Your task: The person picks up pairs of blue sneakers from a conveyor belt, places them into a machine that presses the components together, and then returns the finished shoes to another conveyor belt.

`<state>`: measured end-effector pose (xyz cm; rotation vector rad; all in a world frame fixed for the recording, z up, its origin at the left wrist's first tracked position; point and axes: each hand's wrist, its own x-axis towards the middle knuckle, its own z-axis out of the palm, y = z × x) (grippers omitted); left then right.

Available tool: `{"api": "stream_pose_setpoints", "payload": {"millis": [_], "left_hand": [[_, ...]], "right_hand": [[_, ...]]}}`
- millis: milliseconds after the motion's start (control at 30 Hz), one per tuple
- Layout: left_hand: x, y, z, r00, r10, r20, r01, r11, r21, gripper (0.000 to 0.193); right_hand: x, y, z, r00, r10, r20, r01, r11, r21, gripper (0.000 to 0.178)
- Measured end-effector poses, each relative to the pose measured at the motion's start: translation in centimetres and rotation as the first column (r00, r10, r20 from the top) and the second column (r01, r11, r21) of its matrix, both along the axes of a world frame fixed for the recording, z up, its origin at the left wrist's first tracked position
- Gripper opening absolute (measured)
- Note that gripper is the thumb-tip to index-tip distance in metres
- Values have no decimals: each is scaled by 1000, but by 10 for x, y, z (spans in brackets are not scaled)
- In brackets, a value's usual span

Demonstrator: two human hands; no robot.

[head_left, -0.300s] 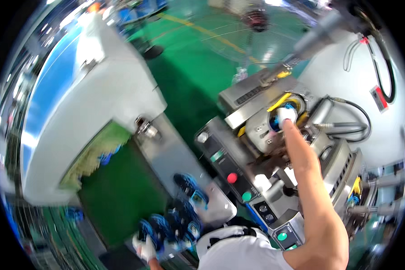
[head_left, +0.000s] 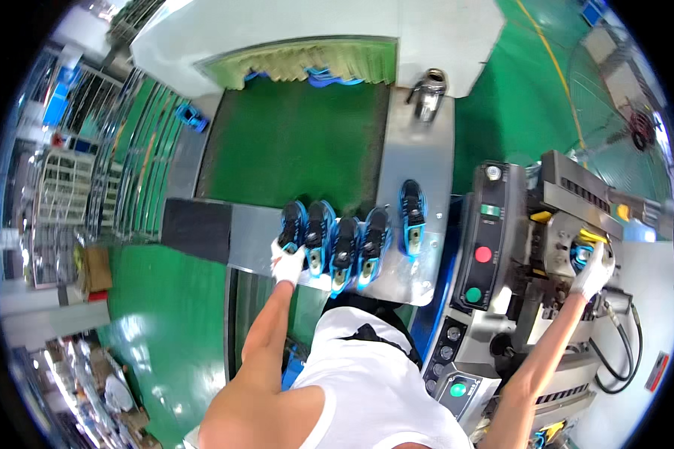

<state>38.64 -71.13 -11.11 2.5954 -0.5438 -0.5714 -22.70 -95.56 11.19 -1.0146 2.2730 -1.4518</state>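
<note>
Swung round since the earlier frame, the view has brought the row of shoes from low in the picture to near its middle, and the machine [head_left: 577, 191] now stands at the right edge, while the person's right hand is at its head in both frames. White-gloved, the left hand [head_left: 287, 266] is at the near end of the leftmost shoe [head_left: 293, 223], touching it with bent fingers; whether it grips the shoe cannot be told. That shoe is black and blue, like the second shoe [head_left: 317, 230], third shoe [head_left: 344, 251] and fourth shoe [head_left: 374, 241] lined up to its right along the near edge of the metal surface [head_left: 421, 161]. Just apart from them, further right, lies a fifth shoe [head_left: 411, 215]. Also gloved, the right hand [head_left: 594, 273] reaches to the machine, over a blue item [head_left: 580, 256] seated beside a yellow part [head_left: 593, 235]; its fingers are partly hidden, so how far they close, and on what, cannot be told. Between the surface and the machine stands a dark control panel [head_left: 485, 224], with a red button [head_left: 483, 255] above a green button [head_left: 473, 295]. Beyond the row, a green belt [head_left: 292, 142] runs under a pale fringe [head_left: 299, 63], where some blue pieces [head_left: 329, 78] show below the strands. To the right of the belt, a shiny metal vessel [head_left: 430, 93] stands on the surface, well apart from the shoes. Left of the belt, a bright blue object [head_left: 192, 117] rests near a wire rack [head_left: 146, 135].
</note>
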Motion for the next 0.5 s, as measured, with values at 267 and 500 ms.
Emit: {"api": "stream_pose_setpoints", "payload": {"millis": [267,500], "left_hand": [[9,-16,19,965,-188,-181,161,975,-154,76],[102,6,8,855,-234,-463,189,972,-142,84]], "right_hand": [[169,205,-203,281,602,-747,37,771,635,90],[315,164,-106,655,710,-259,-617,700,359,75]]}}
